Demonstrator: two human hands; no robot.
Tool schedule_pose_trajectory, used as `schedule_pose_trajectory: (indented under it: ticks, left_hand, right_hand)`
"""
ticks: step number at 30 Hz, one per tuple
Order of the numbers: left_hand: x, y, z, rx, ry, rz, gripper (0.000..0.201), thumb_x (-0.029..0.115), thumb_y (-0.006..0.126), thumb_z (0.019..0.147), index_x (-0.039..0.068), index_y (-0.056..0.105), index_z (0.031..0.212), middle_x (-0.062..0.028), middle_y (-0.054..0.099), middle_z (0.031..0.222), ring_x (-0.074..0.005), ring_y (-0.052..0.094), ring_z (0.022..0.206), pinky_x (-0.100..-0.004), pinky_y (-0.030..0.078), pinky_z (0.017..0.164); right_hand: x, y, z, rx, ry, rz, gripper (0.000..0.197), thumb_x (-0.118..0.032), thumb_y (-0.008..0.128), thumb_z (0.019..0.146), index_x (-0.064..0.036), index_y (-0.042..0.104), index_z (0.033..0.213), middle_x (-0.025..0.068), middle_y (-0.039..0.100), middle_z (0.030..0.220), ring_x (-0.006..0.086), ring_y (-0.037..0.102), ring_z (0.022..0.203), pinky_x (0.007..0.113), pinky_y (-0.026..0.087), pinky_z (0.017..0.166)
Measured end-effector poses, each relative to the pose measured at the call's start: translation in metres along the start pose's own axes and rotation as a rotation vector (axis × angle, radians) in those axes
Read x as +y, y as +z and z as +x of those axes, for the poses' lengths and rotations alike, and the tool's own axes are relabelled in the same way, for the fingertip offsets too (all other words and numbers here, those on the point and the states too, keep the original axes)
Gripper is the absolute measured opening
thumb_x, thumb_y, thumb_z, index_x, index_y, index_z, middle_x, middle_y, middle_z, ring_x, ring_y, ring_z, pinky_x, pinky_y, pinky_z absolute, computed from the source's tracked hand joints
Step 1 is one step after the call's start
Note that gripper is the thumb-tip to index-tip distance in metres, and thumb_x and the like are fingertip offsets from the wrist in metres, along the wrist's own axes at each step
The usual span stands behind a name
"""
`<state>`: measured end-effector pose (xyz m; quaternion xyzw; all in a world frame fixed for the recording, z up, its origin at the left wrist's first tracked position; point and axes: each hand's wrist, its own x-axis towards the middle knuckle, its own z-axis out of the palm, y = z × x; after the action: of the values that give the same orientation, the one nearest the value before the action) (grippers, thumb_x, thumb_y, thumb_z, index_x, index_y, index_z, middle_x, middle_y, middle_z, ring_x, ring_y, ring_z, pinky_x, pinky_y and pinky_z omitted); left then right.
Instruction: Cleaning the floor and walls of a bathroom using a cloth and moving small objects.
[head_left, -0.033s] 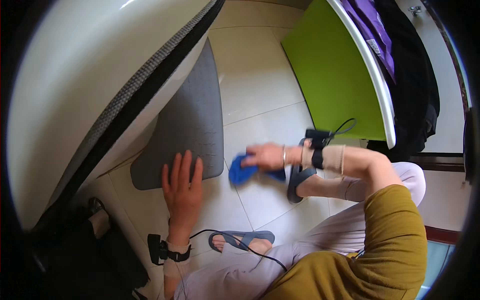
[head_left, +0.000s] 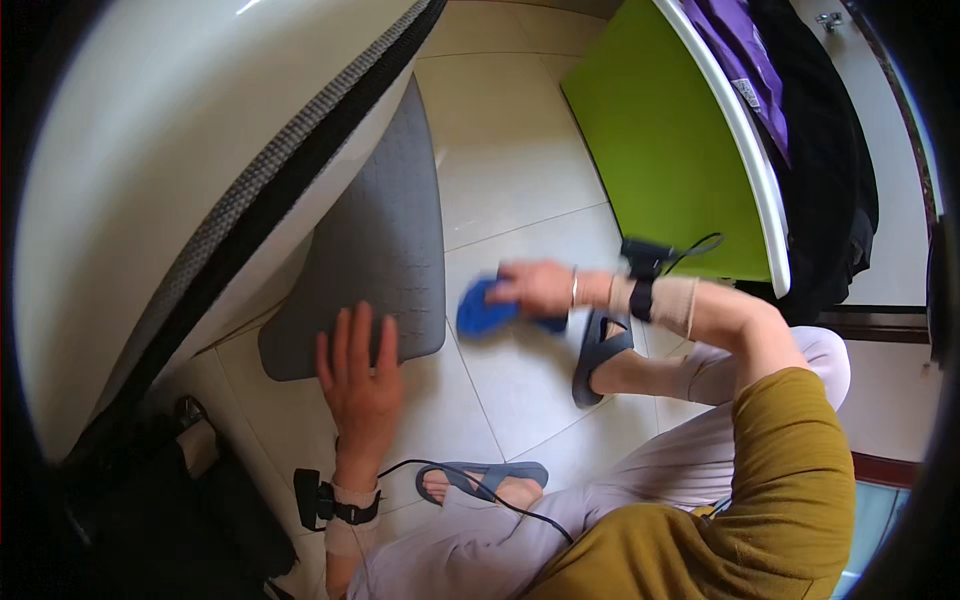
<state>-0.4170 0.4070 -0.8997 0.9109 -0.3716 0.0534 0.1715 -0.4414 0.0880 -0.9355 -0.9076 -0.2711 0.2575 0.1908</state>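
Note:
My right hand point(head_left: 540, 288) is closed on a crumpled blue cloth point(head_left: 487, 308), low over the pale floor tiles; whether the cloth touches them I cannot tell. Motion blurs the fingers a little. Just left of the cloth lies a long grey slab point(head_left: 385, 235) with rounded corners, its surface finely marked. At its near end my left hand point(head_left: 362, 400) lies with fingers stretched and spread, the fingertips over the slab's edge. Nothing is in that hand.
A large white curved body point(head_left: 190, 160) with a grey-and-black edge strip rises along the left. On the right stands a green panel point(head_left: 665, 150) with a white rim, a purple bag point(head_left: 745, 75) behind it. Black fabric point(head_left: 180, 510) lies lower left. My sandalled feet rest on the tiles.
My right hand and the blue cloth have shifted slightly away from me. The left hand has moved very little and still lies at the slab's near end.

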Motion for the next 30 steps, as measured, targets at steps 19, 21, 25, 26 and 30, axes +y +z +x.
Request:
schedule_pose_trajectory:
  ticks: [19, 21, 25, 26, 30]
  left_hand:
    - [-0.001, 0.005, 0.007, 0.097, -0.149, 0.132, 0.096, 0.013, 0.082, 0.051, 0.02, 0.035, 0.134, -0.007, 0.028, 0.143, -0.0339, 0.028, 0.13, -0.0555, 0.027, 0.1]
    - [0.0, 0.0, 0.006, 0.106, -0.186, 0.102, 0.098, 0.014, 0.083, 0.05, 0.02, 0.035, 0.135, -0.0073, 0.027, 0.143, -0.0345, 0.028, 0.13, -0.056, 0.027, 0.1]
    - [0.0, -0.013, 0.011, 0.036, -0.171, 0.155, 0.092, 0.019, 0.083, 0.05, 0.018, 0.04, 0.132, -0.0092, 0.032, 0.14, -0.0319, 0.033, 0.127, -0.0519, 0.03, 0.096]
    - [-0.002, -0.014, 0.013, 0.006, -0.147, 0.14, 0.086, 0.022, 0.082, 0.052, 0.018, 0.044, 0.129, -0.0099, 0.036, 0.138, -0.0305, 0.036, 0.125, -0.0493, 0.031, 0.094]
    - [-0.014, -0.01, 0.006, 0.03, -0.101, 0.131, 0.093, 0.025, 0.083, 0.047, 0.018, 0.043, 0.131, -0.0096, 0.037, 0.138, -0.0289, 0.038, 0.123, -0.047, 0.032, 0.092]
  right_hand:
    - [0.067, 0.032, -0.092, -0.076, 1.038, -0.372, 0.045, -0.002, 0.063, 0.067, 0.0002, 0.043, 0.107, 0.0281, 0.048, 0.106, 0.044, 0.054, 0.092, 0.045, 0.049, 0.078]
    - [0.036, 0.049, -0.08, -0.145, 0.945, -0.309, 0.046, -0.002, 0.062, 0.066, 0.0012, 0.043, 0.107, 0.0281, 0.049, 0.104, 0.0432, 0.055, 0.089, 0.046, 0.049, 0.077]
    - [-0.024, 0.073, -0.057, -0.175, 0.707, -0.09, 0.046, -0.003, 0.063, 0.065, -0.0004, 0.045, 0.107, 0.0279, 0.049, 0.102, 0.0422, 0.056, 0.087, 0.046, 0.048, 0.077]
    - [-0.034, 0.074, -0.051, -0.187, 0.622, 0.003, 0.046, -0.004, 0.063, 0.065, -0.0018, 0.046, 0.107, 0.0275, 0.049, 0.102, 0.0418, 0.056, 0.087, 0.045, 0.048, 0.077]
    - [-0.006, 0.048, -0.04, -0.281, 0.323, 0.362, 0.043, -0.013, 0.061, 0.062, -0.0065, 0.054, 0.104, 0.0187, 0.062, 0.086, 0.0364, 0.059, 0.084, 0.043, 0.048, 0.074]
